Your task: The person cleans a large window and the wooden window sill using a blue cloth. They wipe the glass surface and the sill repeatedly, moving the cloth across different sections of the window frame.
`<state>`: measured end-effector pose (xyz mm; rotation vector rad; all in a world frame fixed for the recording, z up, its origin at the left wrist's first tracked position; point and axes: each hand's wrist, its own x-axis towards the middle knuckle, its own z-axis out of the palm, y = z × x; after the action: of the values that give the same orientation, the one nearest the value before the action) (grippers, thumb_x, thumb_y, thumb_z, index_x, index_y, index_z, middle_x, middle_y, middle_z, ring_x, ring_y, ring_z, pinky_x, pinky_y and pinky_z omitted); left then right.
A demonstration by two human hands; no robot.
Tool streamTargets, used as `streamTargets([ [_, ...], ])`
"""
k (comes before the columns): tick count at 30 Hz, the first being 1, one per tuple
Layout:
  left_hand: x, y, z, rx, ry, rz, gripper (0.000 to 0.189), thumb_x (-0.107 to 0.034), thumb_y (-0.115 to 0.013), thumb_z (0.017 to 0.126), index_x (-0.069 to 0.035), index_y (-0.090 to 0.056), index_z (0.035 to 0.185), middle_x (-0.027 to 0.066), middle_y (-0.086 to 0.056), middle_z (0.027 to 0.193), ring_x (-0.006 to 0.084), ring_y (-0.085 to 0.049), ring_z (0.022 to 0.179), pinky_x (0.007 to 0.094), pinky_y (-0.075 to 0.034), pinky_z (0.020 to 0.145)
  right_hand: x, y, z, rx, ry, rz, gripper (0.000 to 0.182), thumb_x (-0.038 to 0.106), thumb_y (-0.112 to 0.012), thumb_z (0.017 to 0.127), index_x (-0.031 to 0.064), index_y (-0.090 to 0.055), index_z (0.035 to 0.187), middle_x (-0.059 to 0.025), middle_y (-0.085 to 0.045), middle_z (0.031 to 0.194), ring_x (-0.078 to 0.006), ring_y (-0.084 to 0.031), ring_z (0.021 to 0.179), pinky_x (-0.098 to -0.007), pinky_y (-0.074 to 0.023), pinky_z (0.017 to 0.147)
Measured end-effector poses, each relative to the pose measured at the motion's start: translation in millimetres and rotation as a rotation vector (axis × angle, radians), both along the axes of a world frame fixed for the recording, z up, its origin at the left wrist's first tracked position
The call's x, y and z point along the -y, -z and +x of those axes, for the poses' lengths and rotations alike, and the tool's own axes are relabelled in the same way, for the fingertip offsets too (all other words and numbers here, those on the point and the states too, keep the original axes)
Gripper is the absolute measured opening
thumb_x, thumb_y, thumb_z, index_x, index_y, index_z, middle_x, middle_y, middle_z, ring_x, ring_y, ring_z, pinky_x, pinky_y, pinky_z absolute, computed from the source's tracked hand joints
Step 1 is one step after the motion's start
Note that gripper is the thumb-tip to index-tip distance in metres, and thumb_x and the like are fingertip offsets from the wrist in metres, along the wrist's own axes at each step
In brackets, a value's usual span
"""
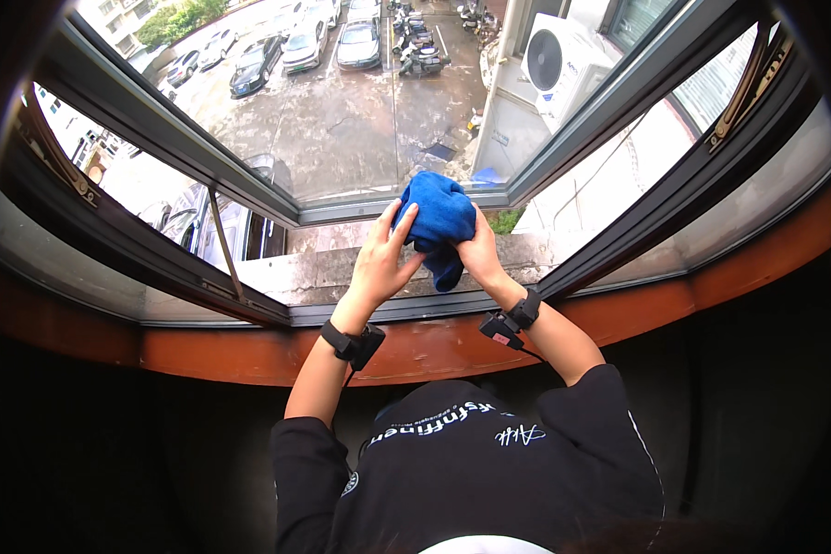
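Note:
A bunched blue cloth is held between both hands over the window opening, close to the bottom rail of the outward-tilted window sash. My left hand grips its left side, with the fingertips on the cloth and the thumb under it. On its right side is my right hand, its fingers partly hidden behind the cloth. A darker fold of the cloth hangs down between the hands. Both wrists wear black straps with small black devices.
A reddish-brown window sill runs before me, with the dark fixed frame along it. A thin metal stay stands at the left, and a hinge arm at the right. Outside are a concrete ledge, an air-conditioner unit and parked cars below.

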<state>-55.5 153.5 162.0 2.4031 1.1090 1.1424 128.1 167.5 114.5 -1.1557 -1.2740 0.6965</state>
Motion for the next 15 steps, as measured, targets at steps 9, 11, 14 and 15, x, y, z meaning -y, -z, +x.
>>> streamTargets([
  [9,-30,37,-24,-0.266,-0.196,0.068,0.078,-0.013,-0.068,0.070,-0.022,-0.034,0.140,0.0212,-0.038,0.133,0.0369,-0.041,0.119,0.0443,-0.033,0.100,-38,1,-24,0.287,0.184,0.191,0.046,-0.011,-0.052,0.066,0.0050,-0.053,0.109,-0.0188,-0.052,0.112,-0.0389,-0.052,0.105,-0.0373,-0.0420,0.090],
  [11,-35,50,-30,-0.292,-0.207,0.012,0.077,-0.016,-0.069,0.071,-0.014,-0.034,0.139,0.0231,-0.036,0.135,0.0388,-0.042,0.119,0.0440,-0.035,0.099,-46,21,-33,0.347,0.138,0.121,0.048,-0.007,-0.059,0.066,0.0075,-0.053,0.111,-0.0218,-0.048,0.118,-0.0420,-0.052,0.105,-0.0414,-0.0443,0.088],
  [14,-38,71,-39,-0.228,-0.226,-0.118,0.084,-0.018,-0.072,0.068,-0.003,-0.028,0.138,0.0288,-0.035,0.133,0.0431,-0.042,0.119,0.0440,-0.037,0.099,-55,46,-56,0.450,0.023,0.029,0.048,-0.008,-0.053,0.067,0.0054,-0.054,0.113,-0.0235,-0.045,0.127,-0.0411,-0.048,0.112,-0.0414,-0.0430,0.092],
  [15,-38,74,-42,-0.229,-0.227,-0.134,0.090,-0.017,-0.073,0.066,-0.004,-0.023,0.140,0.0291,-0.034,0.134,0.0435,-0.041,0.120,0.0444,-0.037,0.099,-58,53,-66,0.510,-0.020,0.033,0.049,-0.009,-0.052,0.067,0.0048,-0.055,0.114,-0.0238,-0.044,0.128,-0.0401,-0.047,0.115,-0.0410,-0.0425,0.093],
])
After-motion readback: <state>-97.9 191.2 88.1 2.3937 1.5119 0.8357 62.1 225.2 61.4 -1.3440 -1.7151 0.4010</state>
